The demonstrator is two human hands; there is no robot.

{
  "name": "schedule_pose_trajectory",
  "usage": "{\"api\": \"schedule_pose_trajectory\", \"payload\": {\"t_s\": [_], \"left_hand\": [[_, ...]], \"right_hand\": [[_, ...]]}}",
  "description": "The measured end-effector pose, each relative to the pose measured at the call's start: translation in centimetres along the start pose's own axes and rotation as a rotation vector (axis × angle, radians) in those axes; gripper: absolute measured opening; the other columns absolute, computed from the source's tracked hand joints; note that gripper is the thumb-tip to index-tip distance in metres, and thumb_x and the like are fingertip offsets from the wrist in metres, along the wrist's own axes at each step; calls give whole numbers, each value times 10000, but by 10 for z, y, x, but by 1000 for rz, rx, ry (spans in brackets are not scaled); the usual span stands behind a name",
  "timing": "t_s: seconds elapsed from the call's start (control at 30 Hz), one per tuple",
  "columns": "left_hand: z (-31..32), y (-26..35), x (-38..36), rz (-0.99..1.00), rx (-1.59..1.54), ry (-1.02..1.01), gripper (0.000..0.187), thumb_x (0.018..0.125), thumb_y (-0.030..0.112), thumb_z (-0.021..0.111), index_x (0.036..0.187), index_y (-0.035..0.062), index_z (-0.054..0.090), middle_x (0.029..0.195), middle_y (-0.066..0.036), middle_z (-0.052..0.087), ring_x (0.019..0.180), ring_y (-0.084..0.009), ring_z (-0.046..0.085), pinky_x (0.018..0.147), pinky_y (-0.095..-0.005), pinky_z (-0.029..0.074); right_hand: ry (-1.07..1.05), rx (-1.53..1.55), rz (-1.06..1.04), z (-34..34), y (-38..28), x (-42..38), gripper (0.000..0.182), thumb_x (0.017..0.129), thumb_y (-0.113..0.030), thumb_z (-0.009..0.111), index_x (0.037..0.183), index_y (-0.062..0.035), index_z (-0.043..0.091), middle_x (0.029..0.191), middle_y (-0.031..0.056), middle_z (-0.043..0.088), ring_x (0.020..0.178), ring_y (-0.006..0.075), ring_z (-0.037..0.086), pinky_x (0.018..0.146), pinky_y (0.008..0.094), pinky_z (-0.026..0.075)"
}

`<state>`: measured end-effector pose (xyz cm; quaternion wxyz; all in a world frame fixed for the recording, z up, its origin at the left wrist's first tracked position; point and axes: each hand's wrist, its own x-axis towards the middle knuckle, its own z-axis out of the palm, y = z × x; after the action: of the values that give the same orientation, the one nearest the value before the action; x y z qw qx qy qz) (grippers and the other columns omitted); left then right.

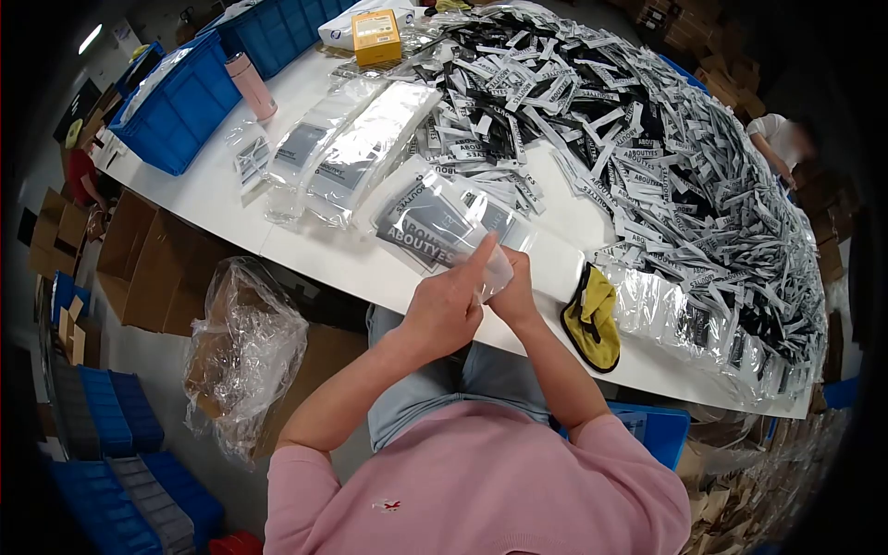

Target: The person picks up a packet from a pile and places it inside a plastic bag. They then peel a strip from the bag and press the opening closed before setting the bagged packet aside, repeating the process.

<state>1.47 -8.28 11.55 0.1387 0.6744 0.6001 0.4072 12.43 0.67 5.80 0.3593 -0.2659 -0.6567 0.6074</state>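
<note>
Both of my hands meet over the table's near edge on a clear plastic bag point(425, 227) printed with dark "ABOUTYES" lettering. My left hand point(449, 305) is closed on its near end, the index finger stretched along the plastic. My right hand point(514, 289) grips the bag's right corner, its fingertips partly hidden. More clear printed bags lie in stacks point(356, 162) just beyond, to the left. A large heap of black and white printed sachets point(610, 139) spreads behind and to the right. Close to my right forearm lies a yellow and black glove point(592, 319).
Blue bins point(176, 106) and a pink bottle point(250, 85) stand at the table's left end. A yellow box point(376, 37) sits at the back. Clear packs point(661, 310) line the right front edge. Crumpled plastic wrap point(245, 351) hangs by a carton. Other people point(782, 143) are farther off.
</note>
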Motion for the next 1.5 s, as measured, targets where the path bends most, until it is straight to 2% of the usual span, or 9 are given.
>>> {"api": "schedule_pose_trajectory", "payload": {"t_s": [0.07, 0.17, 0.27, 0.5, 0.93, 1.13, 1.27, 1.37, 1.5], "left_hand": [[-28, 15, 8, -301, -280, -299, 782, 700, -29, 587, 1399, 96, 259, 679, -71, 508, 608, -208, 518, 641, -302, 464], [-47, -2, 19, 152, 290, 11, 818, 680, 14, 635, 1399, 146, 270, 972, -96, 553, 887, -255, 518, 877, -374, 389], [-64, -9, 29, 140, 324, -270, 804, 654, 37, 652, 1378, 141, 318, 1009, -109, 570, 937, -280, 520, 914, -392, 362], [-75, -19, 38, -145, 207, -420, 74, 729, 50, 627, 761, -16, 637, 547, -73, 566, 476, -143, 481, 487, -304, 415], [-54, -35, 15, -426, -214, -245, 160, 792, 112, 642, 719, -29, 629, 564, -16, 541, 527, -53, 461, 476, -236, 369], [-44, -11, 17, 374, 520, -197, 39, 640, 58, 653, 669, 68, 629, 655, -51, 570, 679, -233, 537, 608, -349, 414], [-39, -7, 21, 329, 358, -228, 58, 651, 86, 662, 637, 60, 611, 599, -61, 549, 627, -232, 527, 602, -354, 411], [-30, -19, 22, -22, 199, -337, 143, 689, 142, 687, 624, 43, 608, 587, -76, 558, 618, -244, 534, 590, -366, 420], [-37, -55, 12, -150, 245, -274, 215, 728, 203, 682, 621, 34, 605, 586, -101, 556, 634, -267, 547, 595, -366, 441]], "right_hand": [[36, -17, -76, -2, -4, 2, 108, 784, -94, 594, 819, 2, 630, 661, 34, 618, 577, 104, 589, 473, 234, 456], [-188, -197, 57, -9, -24, 0, 198, 805, -183, 609, 885, -4, 638, 669, 74, 633, 600, 114, 592, 542, 260, 456], [-284, -314, -107, -6, -36, -1, 199, 820, -182, 594, 889, 0, 634, 652, 76, 619, 583, 113, 567, 554, 268, 447], [-255, 149, 116, -15, -24, -1, 217, 808, -194, 618, 881, 10, 628, 607, 68, 583, 549, 91, 489, 522, 263, 415], [-226, -475, -141, -13, -56, -8, 178, 786, -171, 613, 764, 4, 596, 657, 172, 565, 593, 308, 560, 551, 362, 434], [-204, -698, -415, -9, -45, -13, 134, 775, -156, 613, 715, -38, 590, 661, 118, 559, 650, 304, 562, 574, 392, 448], [-208, -654, -449, -26, -45, -20, 120, 775, -140, 619, 720, -38, 591, 650, 98, 553, 626, 289, 549, 560, 384, 447], [-203, -611, -400, -73, -47, -43, 104, 777, -133, 629, 748, -36, 603, 641, 92, 547, 611, 276, 542, 554, 376, 444], [-364, -793, 266, -198, -61, -112, 154, 720, -151, 707, 791, -22, 663, 651, 81, 605, 573, 162, 557, 538, 283, 445]]}}
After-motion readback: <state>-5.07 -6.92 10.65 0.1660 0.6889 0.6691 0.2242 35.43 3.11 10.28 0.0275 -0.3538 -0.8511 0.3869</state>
